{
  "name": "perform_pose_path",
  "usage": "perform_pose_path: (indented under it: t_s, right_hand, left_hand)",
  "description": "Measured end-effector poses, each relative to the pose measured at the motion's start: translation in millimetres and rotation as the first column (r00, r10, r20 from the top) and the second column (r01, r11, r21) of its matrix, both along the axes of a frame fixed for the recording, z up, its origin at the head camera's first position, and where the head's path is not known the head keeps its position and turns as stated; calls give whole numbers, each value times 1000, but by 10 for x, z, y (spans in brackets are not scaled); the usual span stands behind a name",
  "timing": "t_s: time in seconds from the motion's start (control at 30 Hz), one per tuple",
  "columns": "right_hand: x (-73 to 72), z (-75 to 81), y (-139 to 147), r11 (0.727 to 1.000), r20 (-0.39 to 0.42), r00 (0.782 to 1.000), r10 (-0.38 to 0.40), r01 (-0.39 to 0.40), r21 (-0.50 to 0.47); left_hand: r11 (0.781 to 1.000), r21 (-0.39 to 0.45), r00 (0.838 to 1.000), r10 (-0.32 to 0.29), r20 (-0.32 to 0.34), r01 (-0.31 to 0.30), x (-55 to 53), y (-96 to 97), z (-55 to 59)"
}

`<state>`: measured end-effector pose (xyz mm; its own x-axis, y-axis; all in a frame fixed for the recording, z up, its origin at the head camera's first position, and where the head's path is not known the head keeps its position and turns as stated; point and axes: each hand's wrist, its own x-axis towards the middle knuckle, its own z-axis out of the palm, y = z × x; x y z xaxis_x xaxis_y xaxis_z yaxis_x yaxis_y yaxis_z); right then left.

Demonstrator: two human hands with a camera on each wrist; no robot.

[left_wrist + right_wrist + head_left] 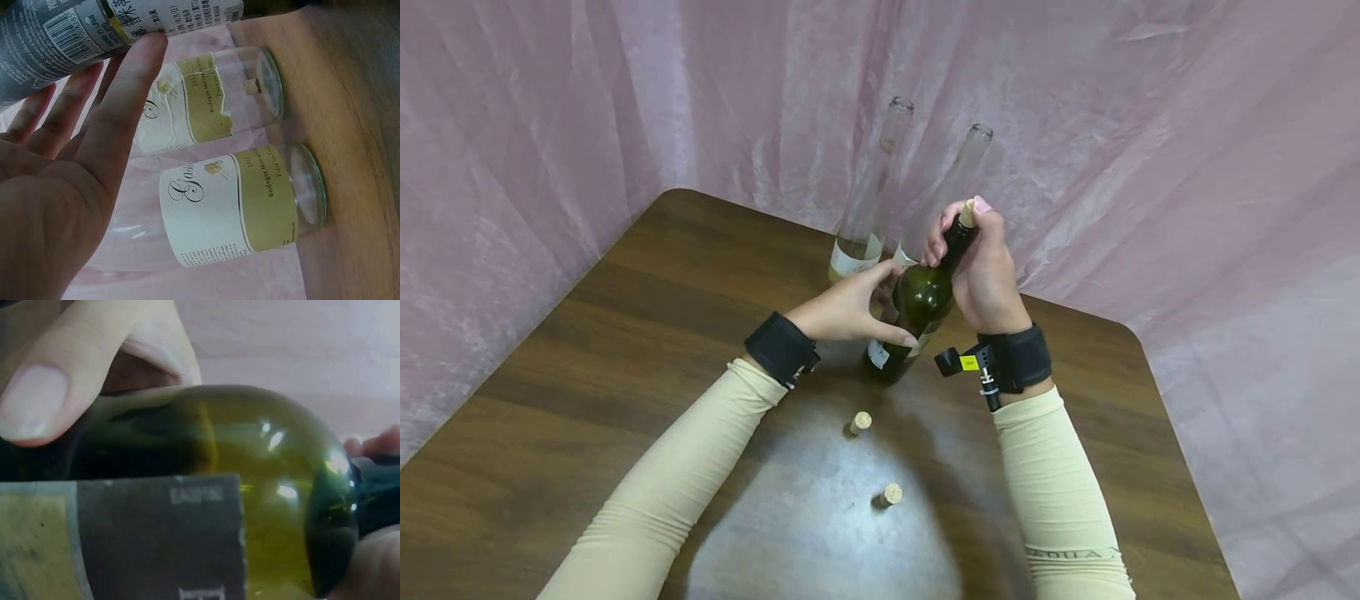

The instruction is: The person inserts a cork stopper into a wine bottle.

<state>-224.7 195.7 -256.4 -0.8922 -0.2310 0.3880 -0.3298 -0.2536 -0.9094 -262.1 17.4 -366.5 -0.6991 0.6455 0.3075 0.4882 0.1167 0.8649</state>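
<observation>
A dark green wine bottle (pixel 922 292) leans with its neck up and to the right in the head view. My left hand (pixel 842 308) grips its body, the thumb (pixel 134 81) lying along the label and the fingers passing behind. Up at the neck, my right hand (pixel 992 279) curls its fingers round the glass. A cork (pixel 967 213) sits at the bottle's mouth, with the right thumb against it. In the right wrist view the bottle's shoulder (pixel 275 450) fills the middle, and liquid shows inside.
Two clear glass bottles stand behind the green one, a left one (pixel 865 208) and a right one (pixel 958 175), both labelled. Two loose corks, one farther (pixel 861 422) and one nearer (pixel 891 495), stand on the wooden table (pixel 625 350). Pink curtain (pixel 760 100) hangs behind.
</observation>
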Motion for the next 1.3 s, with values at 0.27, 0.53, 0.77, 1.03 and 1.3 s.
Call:
perform_pose_path:
  t_s: [0.27, 0.53, 0.77, 1.03, 1.3]
  right_hand:
    - [24, -16, -101, 997, -99, 992, -73, 70, -31]
    - [-11, -285, -140, 956, -319, 926, -203, 258, 138]
    - [68, -525, -82, 911, -368, 888, -276, 364, 194]
    - [59, -518, -13, 921, -362, 885, -294, 364, 142]
    - [104, -492, 69, 922, -362, 888, -283, 356, 154]
  left_hand:
    - [1000, -5, 1000, 4, -1, -4, 38, -26, 50]
    - [1000, -19, 1000, 2, -6, -2, 6, -84, 19]
    - [1000, -25, 1000, 3, 15, -3, 7, -40, -31]
    - [1000, -14, 1000, 3, 14, -3, 16, 19, 26]
    - [999, -40, 1000, 12, 20, -11, 62, 61, 9]
